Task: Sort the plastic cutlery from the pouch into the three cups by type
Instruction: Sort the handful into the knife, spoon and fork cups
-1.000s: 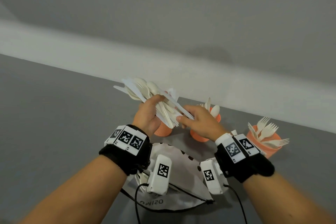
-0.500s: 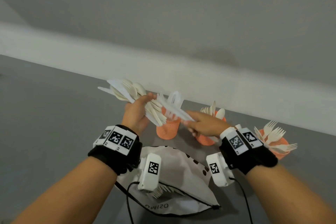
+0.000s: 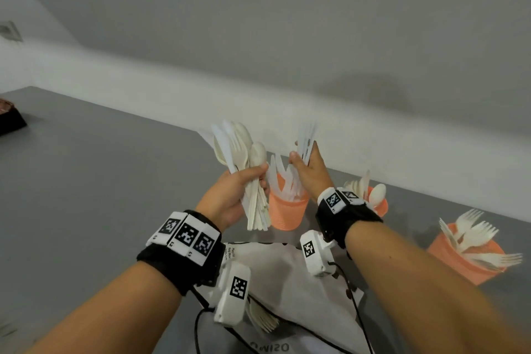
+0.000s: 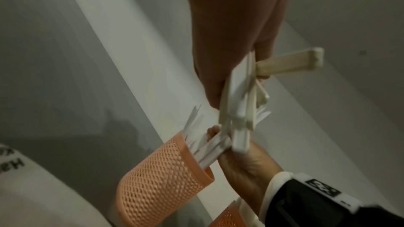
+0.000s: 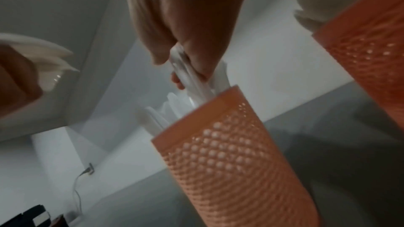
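Note:
My left hand grips a mixed bundle of white cutlery, spoons, forks and knives fanned upward, left of the knife cup. My right hand pinches white knives upright, their lower ends inside that orange mesh cup, which holds other knives. The handles of the bundle show under my left hand in the left wrist view. A spoon cup stands behind my right wrist. A fork cup stands at the right. The white pouch lies near me with forks poking out.
The grey table runs to a white ledge and grey wall behind the cups. A dark object sits at the far left edge. A cable hangs from a wall socket, seen in the right wrist view.
My right hand drew the knives out of the bundle, turned them upright and brought them down into the left cup. My left hand tilted its bundle more upright.

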Motion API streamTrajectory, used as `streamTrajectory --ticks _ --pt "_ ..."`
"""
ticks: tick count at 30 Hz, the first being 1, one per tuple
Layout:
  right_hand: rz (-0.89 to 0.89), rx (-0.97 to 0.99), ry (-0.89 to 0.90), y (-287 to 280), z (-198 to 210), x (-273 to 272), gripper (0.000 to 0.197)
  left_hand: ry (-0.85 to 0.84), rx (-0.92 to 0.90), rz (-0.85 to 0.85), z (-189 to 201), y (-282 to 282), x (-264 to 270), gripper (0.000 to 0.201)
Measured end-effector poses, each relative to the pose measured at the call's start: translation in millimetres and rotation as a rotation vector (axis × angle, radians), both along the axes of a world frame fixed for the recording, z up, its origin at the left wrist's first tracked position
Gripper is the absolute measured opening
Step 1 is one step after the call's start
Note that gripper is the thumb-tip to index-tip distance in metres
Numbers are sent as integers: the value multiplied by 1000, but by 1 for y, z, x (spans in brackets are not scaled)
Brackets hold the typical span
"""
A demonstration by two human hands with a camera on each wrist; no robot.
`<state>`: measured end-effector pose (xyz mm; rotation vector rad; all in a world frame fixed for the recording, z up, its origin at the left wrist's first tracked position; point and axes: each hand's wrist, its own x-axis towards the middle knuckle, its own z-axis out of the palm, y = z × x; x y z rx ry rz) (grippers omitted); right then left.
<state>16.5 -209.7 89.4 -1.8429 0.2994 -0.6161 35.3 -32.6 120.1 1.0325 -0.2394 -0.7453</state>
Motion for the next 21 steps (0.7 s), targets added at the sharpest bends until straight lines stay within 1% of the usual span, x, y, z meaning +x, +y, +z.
streamTrajectory --ticks 1,3,5,6,8,9,10,12,13,14,16,17,19,21 --pt "6 -11 27 -2 -6 0 32 -22 18 -13 0 0 -2 18" --pt "4 -91 76 -6 -10 0 34 -55 56 -28 -1 -1 -4 10" --pt "-2 -144 96 -8 -7 -2 35 -78 92 -32 -3 -4 -6 9" --pt "-10 -174 74 -8 -3 -3 37 -90 112 -24 -4 -5 -7 9" --pt "-55 -301 -38 -5 10 -7 43 -131 161 11 -5 -10 -10 10" --pt "-86 -374 -114 -1 19 -10 42 -157 176 33 -5 -13 -11 8" --pt "-112 -429 -197 5 29 -15 37 -178 181 60 -4 -17 -13 6" --pt "-85 -456 -295 23 49 -28 17 -227 179 110 -4 -22 -15 20" --pt "-29 -437 -281 33 57 -35 12 -252 175 119 -4 -25 -16 27" --pt "31 -419 -225 42 61 -41 16 -280 161 117 -2 -28 -18 31" --pt "96 -438 -89 53 61 -49 24 -335 109 79 2 -31 -23 26" --pt "89 -466 -54 55 59 -51 25 -354 92 55 3 -32 -24 23" --pt "46 -494 -42 55 54 -55 23 -373 80 15 5 -31 -27 18" --pt "30 -491 -31 54 53 -59 20 -371 65 -29 5 -28 -31 23"
